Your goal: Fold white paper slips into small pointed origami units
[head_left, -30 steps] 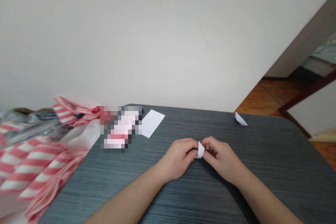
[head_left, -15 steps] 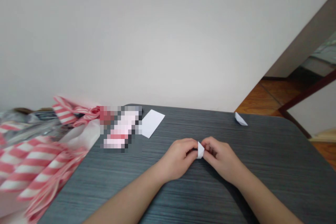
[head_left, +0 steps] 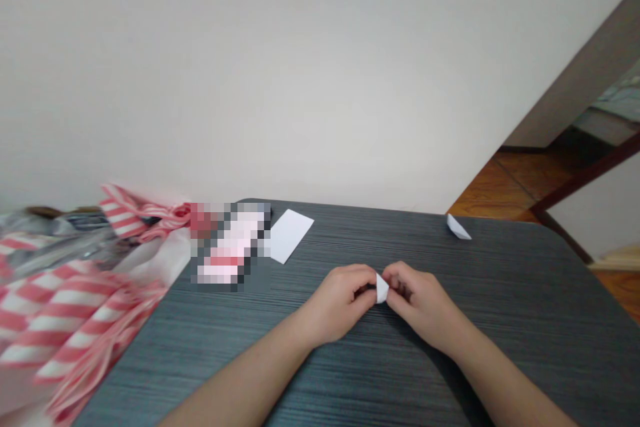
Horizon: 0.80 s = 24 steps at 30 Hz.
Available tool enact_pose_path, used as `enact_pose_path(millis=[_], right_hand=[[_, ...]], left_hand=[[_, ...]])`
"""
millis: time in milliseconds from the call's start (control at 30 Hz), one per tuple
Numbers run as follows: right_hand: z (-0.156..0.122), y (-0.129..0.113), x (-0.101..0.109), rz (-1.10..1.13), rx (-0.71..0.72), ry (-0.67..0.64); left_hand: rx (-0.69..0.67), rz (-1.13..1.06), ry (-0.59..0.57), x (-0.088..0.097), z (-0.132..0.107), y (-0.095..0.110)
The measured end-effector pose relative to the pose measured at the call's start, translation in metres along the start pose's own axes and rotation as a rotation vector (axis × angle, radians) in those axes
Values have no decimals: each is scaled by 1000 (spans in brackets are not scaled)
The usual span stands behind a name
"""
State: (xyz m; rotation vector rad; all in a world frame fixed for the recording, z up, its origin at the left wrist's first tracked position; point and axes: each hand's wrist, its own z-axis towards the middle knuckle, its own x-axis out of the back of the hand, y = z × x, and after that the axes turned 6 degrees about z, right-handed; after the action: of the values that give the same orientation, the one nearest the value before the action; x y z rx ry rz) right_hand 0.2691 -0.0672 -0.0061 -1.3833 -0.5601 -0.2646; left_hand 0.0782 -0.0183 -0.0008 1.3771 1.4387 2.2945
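Observation:
A small folded piece of white paper (head_left: 382, 289) is pinched between my two hands, just above the dark table (head_left: 380, 373). My left hand (head_left: 343, 300) grips its left edge with thumb and fingers. On the opposite edge, the thumb and fingertips of my right hand (head_left: 417, 297) are closed on the same paper. The fingertips cover parts of the folds. Farther back on the right lies another folded white paper (head_left: 459, 227), apart from both hands. A flat white sheet of paper (head_left: 293, 235) rests at the back left.
Beside the flat sheet lies a pixelated object (head_left: 233, 243), its details blurred out. Red-and-white striped cloth (head_left: 65, 313) and clear plastic are heaped left of the table. A pale wall (head_left: 320, 80) rises behind it, and wooden floor (head_left: 485, 180) shows at the right.
Almost nothing differs. The folded paper between my fingertips has tilted very slightly and its upper tip sits a touch lower; both hands keep their places.

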Motion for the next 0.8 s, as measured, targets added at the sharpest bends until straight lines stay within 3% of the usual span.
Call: enact_pose_path(millis=[800], right_hand=[[0,0,0,-15,5,15]], left_hand=[[12,12,3,1,0,2]])
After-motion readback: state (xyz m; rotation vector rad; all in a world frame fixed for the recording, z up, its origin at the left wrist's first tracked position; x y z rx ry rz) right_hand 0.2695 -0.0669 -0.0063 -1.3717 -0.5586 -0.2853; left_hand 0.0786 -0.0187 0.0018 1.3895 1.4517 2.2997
